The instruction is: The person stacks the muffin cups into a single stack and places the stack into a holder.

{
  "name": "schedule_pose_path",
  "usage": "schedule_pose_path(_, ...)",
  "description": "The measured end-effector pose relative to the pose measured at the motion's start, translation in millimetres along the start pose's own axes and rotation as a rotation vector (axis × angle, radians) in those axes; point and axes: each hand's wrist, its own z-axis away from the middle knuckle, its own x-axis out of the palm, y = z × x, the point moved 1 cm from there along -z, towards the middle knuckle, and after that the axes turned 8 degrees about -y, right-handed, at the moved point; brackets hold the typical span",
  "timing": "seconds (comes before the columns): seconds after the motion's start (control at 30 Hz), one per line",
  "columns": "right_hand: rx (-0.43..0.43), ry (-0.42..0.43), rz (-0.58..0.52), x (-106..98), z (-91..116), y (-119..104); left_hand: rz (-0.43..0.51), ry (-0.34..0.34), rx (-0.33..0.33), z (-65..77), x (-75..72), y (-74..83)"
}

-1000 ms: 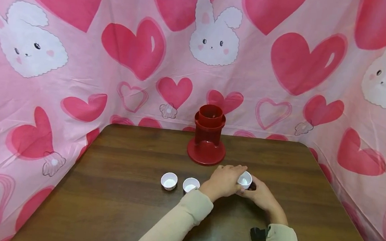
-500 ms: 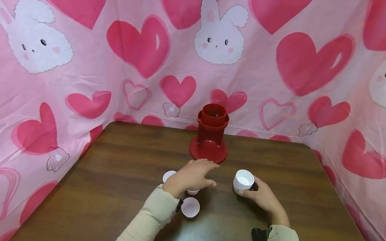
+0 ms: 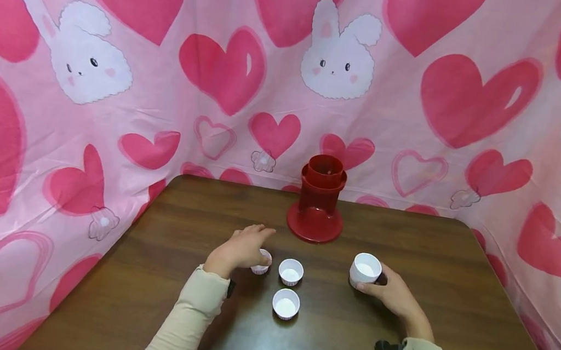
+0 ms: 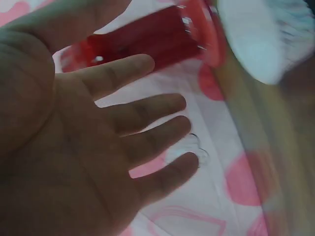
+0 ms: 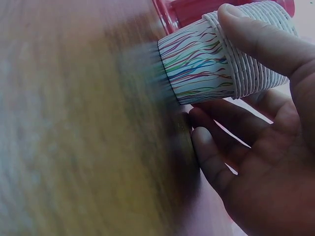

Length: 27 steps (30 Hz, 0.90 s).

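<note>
My right hand (image 3: 399, 300) grips a stack of nested white paper cups (image 3: 366, 269) at the right of the table. In the right wrist view the thumb lies along the ridged rims, and the lowest cup (image 5: 197, 64) shows wavy coloured lines. My left hand (image 3: 239, 250) hovers over the leftmost single cup (image 3: 260, 269), partly covering it. Its fingers (image 4: 152, 110) are spread and hold nothing in the left wrist view. Two more single cups, the middle one (image 3: 291, 272) and the front one (image 3: 285, 304), stand upright between the hands.
A red cylindrical stand (image 3: 319, 200) with a wide round base is at the back of the brown wooden table (image 3: 208, 213). A pink cloth (image 3: 198, 86) with hearts and rabbits hangs behind and beside the table.
My left hand has left the stack and swept left over the single cups, uncovering the middle and front ones. The right hand keeps its grip on the stack. The head view has shifted slightly.
</note>
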Motion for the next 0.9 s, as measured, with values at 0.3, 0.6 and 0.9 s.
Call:
schedule_pose_path(0.3,0.01,-0.007,0.01,-0.2,-0.2,1.3,-0.039,-0.022,-0.057,-7.4,21.7,-10.5)
schedule_pose_path(0.6,0.004,-0.007,0.022,0.3,-0.5,1.3,-0.107,-0.034,-0.049,-14.1,28.9,-8.9)
schedule_pose_path(0.9,0.026,-0.009,0.001,0.4,-1.1,2.8,-0.123,-0.019,-0.029,-14.8,26.7,-8.6)
